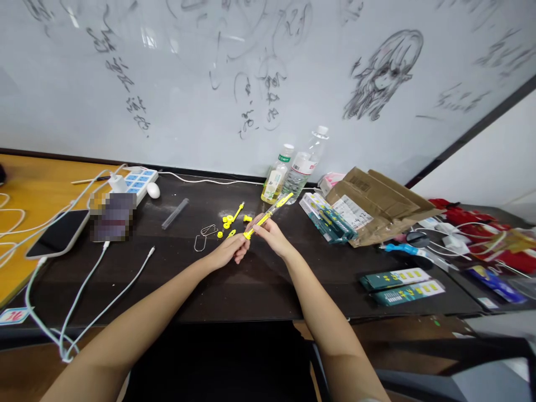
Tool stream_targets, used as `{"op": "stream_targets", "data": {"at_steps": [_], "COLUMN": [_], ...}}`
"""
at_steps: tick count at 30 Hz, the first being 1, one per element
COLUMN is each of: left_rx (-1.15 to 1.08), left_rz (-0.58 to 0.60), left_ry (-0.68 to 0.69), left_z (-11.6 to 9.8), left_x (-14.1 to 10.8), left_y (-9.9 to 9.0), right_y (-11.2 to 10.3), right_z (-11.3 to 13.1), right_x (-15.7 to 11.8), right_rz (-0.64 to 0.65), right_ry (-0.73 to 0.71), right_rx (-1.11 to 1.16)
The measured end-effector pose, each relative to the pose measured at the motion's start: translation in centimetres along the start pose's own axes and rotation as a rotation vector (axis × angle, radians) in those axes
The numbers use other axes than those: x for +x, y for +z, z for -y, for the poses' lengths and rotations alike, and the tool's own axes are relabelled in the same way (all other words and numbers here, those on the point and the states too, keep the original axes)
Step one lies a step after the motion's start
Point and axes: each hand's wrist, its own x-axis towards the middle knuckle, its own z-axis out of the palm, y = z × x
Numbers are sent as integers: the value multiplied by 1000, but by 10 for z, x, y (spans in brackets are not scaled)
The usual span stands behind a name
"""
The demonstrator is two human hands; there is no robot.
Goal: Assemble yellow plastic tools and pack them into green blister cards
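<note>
Both hands meet over the dark table. A slim clear tube with yellow parts slants up to the right between them. My left hand is closed around its lower yellow end. My right hand grips the tube's middle, fingers wrapped on it. Just left of the hands lie several small yellow parts, among them a yellow rod piece. Bent metal wire pieces rest beside a yellow ring. Farther left is a clear tube.
Two drink bottles stand behind the hands. At right are boxes, an open cardboard box and two long packages. Phones, cables and a power strip lie left.
</note>
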Motion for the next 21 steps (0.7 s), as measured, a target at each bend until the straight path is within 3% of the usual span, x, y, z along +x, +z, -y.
{"op": "stream_targets", "data": {"at_steps": [9, 21], "left_rx": [-45, -167], "left_rz": [-3, -49], "left_ry": [-3, -2], "left_z": [2, 7], "left_x": [1, 4], "left_y": [2, 6], "right_y": [1, 2], "right_z": [-3, -6], "right_x": [1, 1], "right_rz": [-62, -27], "right_ry": [7, 15], "right_rx": [-70, -26]}}
